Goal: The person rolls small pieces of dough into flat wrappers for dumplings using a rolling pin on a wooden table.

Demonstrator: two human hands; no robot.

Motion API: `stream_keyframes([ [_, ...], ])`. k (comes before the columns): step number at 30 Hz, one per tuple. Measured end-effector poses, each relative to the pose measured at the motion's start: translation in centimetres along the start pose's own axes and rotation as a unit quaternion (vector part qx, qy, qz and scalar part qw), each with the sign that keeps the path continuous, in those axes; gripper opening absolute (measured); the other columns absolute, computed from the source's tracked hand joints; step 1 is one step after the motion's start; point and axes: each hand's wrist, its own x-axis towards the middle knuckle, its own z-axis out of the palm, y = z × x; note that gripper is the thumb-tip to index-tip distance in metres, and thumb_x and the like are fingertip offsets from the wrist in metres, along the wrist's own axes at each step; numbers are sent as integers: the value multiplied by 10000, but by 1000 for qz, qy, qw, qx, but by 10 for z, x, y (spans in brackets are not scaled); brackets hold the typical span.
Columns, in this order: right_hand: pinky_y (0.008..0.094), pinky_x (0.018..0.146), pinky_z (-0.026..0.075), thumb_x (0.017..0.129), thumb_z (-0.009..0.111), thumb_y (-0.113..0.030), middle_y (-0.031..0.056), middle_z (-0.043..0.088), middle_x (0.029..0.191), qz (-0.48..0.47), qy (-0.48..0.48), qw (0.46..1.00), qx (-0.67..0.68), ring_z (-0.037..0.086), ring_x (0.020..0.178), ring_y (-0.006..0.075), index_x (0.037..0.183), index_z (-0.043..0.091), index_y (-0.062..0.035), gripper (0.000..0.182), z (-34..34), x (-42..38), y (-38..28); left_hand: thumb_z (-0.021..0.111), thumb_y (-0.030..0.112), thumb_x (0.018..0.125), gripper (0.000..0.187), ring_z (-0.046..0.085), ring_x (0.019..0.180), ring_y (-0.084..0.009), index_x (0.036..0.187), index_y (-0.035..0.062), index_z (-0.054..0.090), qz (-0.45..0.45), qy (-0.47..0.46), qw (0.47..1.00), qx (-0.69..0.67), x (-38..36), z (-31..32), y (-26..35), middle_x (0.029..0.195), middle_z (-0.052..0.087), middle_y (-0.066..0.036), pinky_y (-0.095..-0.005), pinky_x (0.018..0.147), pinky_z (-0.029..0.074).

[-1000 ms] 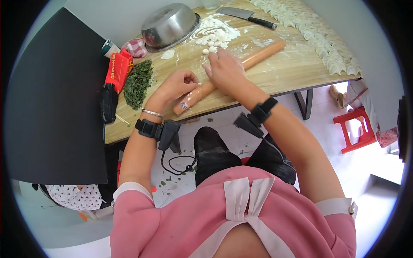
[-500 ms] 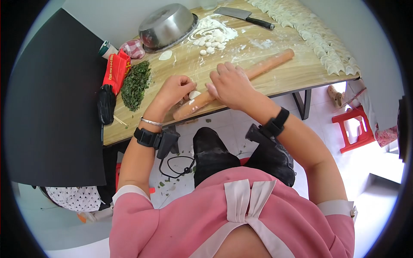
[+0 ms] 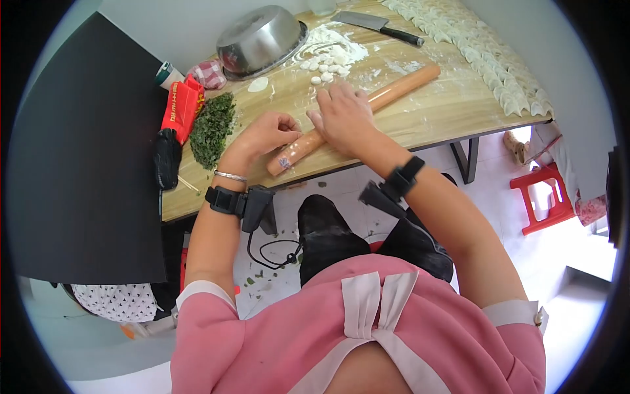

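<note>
A long wooden rolling pin lies at a slant across the front of the table. My right hand rests over its middle, palm down and fingers bent around the wood. Close to the pin's near end, my left hand has its fingers curled in a pinch at a dough wrapper, which is mostly hidden by the fingers and the pin. Small flattened dough pieces sit beyond my right hand in spread flour. One rolled dough wrapper lies flat farther left.
An upturned metal bowl and a cleaver are at the back. Rows of dumplings line the right side. Chopped greens and a red packet lie left. A red stool stands on the floor.
The rolling pin has shifted slightly left and turned, now covering the dough seen beside it before. My right hand has moved a little left and away with it; my left hand stays close by.
</note>
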Motion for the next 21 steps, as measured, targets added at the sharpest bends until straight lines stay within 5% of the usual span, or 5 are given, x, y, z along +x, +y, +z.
stream_keyframes([
  [5,560,1024,282,904,522,-439,160,548,1017,-42,-42,998,-26,479,1060,331,993,587,-54,401,-34,-40,1,713,91,788,117,529,641,-67,813,7,635,55,9,997,59,-2,11,3,701,582,8,-229,550,432],
  [7,560,1032,274,901,527,-441,163,544,1009,-57,-52,996,-39,481,1049,338,994,583,-52,404,-40,-51,1,714,75,784,116,535,632,-72,807,3,627,31,89,989,-112,0,19,-3,687,581,0,-234,542,432],
  [11,581,1052,255,905,520,-448,170,540,1004,-63,-48,996,-47,480,1056,340,992,580,-47,415,-41,-52,3,707,99,805,130,538,624,-81,802,-9,635,-43,105,981,-154,-12,23,4,682,586,-10,-243,543,430],
  [13,594,1055,251,908,516,-452,171,541,1011,-66,-58,995,-48,480,1064,342,995,579,-45,421,-38,-43,2,671,175,858,204,530,606,-90,802,-20,651,-50,130,989,-54,-14,23,8,681,591,-14,-251,545,428],
  [21,624,1062,283,986,335,-496,172,462,1396,-7,-250,967,-45,356,1358,333,1315,501,-25,598,-25,22,0,589,316,941,332,526,653,-67,886,-3,661,-86,90,987,-98,2,4,-7,745,592,10,-233,569,426],
])
